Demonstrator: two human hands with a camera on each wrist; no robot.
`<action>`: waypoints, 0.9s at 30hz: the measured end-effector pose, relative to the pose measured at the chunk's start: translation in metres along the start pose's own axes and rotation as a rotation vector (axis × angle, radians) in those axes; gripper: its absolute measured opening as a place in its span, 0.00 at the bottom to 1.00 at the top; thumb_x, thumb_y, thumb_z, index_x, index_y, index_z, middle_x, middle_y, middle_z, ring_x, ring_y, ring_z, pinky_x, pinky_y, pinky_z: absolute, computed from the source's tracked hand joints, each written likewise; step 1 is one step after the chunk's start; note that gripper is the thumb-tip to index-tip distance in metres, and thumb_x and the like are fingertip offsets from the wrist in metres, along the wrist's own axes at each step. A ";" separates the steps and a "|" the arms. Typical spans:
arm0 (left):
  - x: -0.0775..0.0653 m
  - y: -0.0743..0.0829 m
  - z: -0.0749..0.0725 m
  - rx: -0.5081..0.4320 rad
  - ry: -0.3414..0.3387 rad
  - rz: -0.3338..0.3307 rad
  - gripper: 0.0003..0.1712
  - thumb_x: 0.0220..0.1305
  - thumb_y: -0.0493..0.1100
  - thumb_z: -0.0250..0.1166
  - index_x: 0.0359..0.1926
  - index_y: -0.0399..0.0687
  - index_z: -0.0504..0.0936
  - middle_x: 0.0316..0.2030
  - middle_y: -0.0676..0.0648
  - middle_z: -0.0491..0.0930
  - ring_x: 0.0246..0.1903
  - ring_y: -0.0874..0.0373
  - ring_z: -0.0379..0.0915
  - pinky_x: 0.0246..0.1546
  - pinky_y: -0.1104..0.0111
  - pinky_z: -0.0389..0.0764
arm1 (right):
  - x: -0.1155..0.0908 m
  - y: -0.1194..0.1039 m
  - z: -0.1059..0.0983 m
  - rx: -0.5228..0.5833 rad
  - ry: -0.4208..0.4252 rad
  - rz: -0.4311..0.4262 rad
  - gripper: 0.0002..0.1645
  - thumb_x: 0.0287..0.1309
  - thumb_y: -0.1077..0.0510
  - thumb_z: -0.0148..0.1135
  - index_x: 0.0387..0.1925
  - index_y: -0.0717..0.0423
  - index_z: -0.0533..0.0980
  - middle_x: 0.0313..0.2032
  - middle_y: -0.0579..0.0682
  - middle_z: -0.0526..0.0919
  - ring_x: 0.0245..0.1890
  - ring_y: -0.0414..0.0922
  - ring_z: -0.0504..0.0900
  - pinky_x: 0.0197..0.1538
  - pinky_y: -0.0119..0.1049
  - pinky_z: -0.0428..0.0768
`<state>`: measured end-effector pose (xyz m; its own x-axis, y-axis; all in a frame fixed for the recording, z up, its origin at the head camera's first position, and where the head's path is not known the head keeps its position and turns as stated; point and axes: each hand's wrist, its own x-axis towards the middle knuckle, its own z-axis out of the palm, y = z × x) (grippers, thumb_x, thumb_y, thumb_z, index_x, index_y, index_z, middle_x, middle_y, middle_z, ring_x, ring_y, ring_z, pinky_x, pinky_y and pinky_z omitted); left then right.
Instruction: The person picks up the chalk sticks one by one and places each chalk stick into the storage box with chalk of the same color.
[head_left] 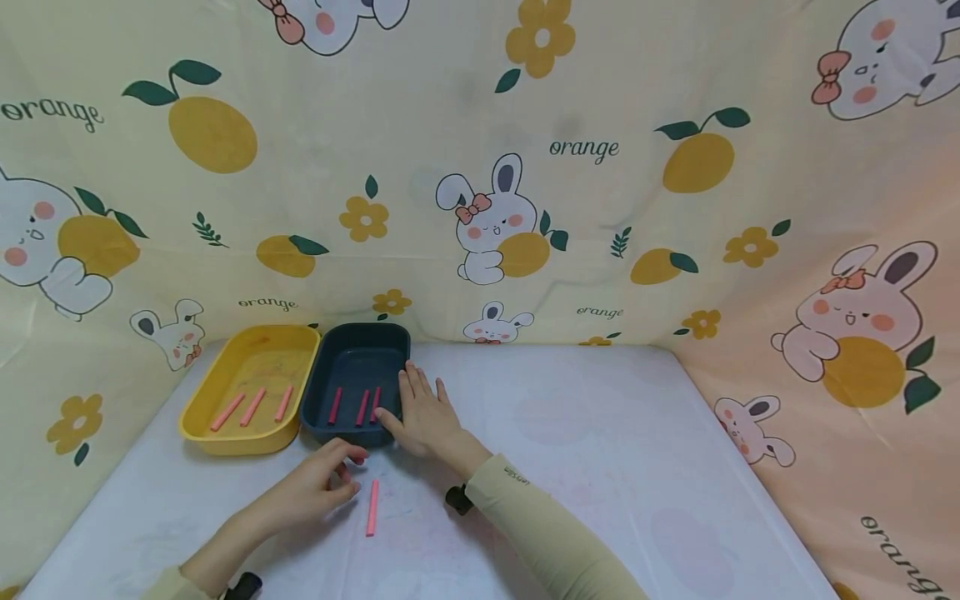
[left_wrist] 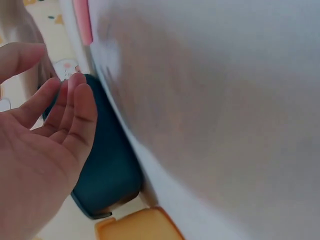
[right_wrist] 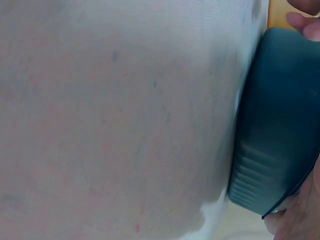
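The left hand [head_left: 318,483] hovers by the near edge of a dark blue tray [head_left: 356,335], thumb apart from loosely bent fingers. A small red patch shows at its fingertips in the head view; I cannot tell what it is. In the left wrist view no held object is visible. The right hand [head_left: 427,412] rests along the tray's right rim, fingers extended and thumb over the near right corner. Inside that tray lie three dark pink sticks [head_left: 335,406], chalk-like in shape. One lighter pink stick [head_left: 372,508] lies on the table to the right of the left hand.
Left of the blue tray, and close against it, stands a yellow tray [head_left: 247,337] holding three pink sticks [head_left: 253,407]. A white cloth covers the table [head_left: 570,467]. Patterned fabric [head_left: 420,167] rises behind and at both sides.
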<state>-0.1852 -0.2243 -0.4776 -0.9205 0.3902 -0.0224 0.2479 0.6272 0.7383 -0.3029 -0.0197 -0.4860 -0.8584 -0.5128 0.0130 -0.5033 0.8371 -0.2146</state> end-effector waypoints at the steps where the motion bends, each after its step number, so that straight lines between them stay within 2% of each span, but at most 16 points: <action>1: 0.001 0.000 0.002 0.005 -0.013 -0.006 0.24 0.68 0.41 0.71 0.62 0.40 0.77 0.50 0.45 0.76 0.40 0.57 0.71 0.36 0.71 0.77 | -0.001 0.000 0.000 0.001 0.007 -0.004 0.53 0.75 0.25 0.33 0.83 0.58 0.44 0.83 0.53 0.40 0.83 0.50 0.44 0.80 0.56 0.46; 8: 0.005 -0.001 0.012 0.075 -0.069 0.016 0.29 0.63 0.47 0.75 0.61 0.40 0.78 0.46 0.50 0.73 0.41 0.56 0.69 0.38 0.70 0.75 | -0.004 -0.001 -0.003 -0.005 0.027 -0.014 0.53 0.76 0.26 0.32 0.83 0.58 0.45 0.83 0.54 0.41 0.83 0.49 0.44 0.80 0.56 0.47; 19: 0.013 0.007 0.021 0.138 -0.093 -0.055 0.34 0.58 0.54 0.78 0.59 0.40 0.80 0.44 0.48 0.70 0.42 0.55 0.67 0.43 0.62 0.74 | -0.002 0.000 0.000 -0.017 0.034 -0.008 0.53 0.75 0.25 0.31 0.83 0.58 0.45 0.83 0.54 0.41 0.83 0.49 0.45 0.80 0.56 0.48; 27: 0.014 0.011 0.024 0.114 -0.090 -0.075 0.28 0.56 0.51 0.80 0.52 0.42 0.82 0.39 0.48 0.68 0.38 0.54 0.67 0.36 0.66 0.70 | -0.001 0.000 0.001 -0.005 0.034 -0.010 0.53 0.75 0.25 0.32 0.83 0.58 0.45 0.83 0.53 0.41 0.82 0.50 0.45 0.80 0.55 0.46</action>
<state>-0.1880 -0.1956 -0.4859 -0.9080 0.3954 -0.1388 0.2172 0.7272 0.6511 -0.3020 -0.0192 -0.4874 -0.8564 -0.5140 0.0483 -0.5119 0.8332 -0.2090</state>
